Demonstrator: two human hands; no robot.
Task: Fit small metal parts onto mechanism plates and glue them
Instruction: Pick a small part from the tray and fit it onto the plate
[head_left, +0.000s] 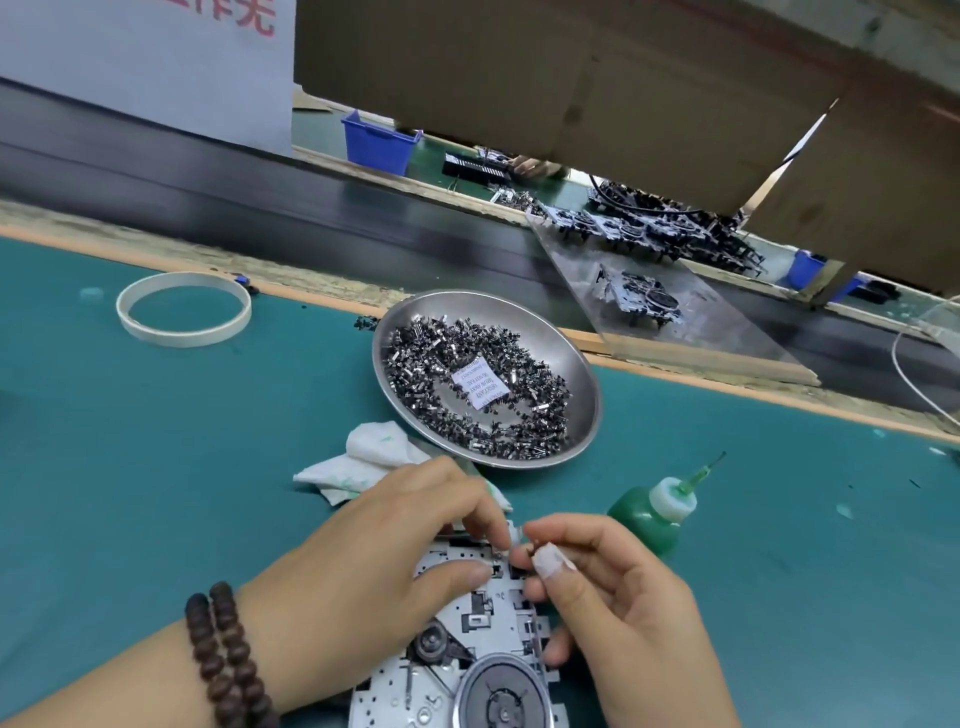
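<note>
Both hands over metal plate (483, 597) near bench edge. Right hand (618, 597) fingers pinched on small part (525, 550), directly above plate. Left hand (384, 561) fingers pressing plate.

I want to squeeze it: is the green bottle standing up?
No, the bottle is tilted, its nozzle pointing up and right.
</note>
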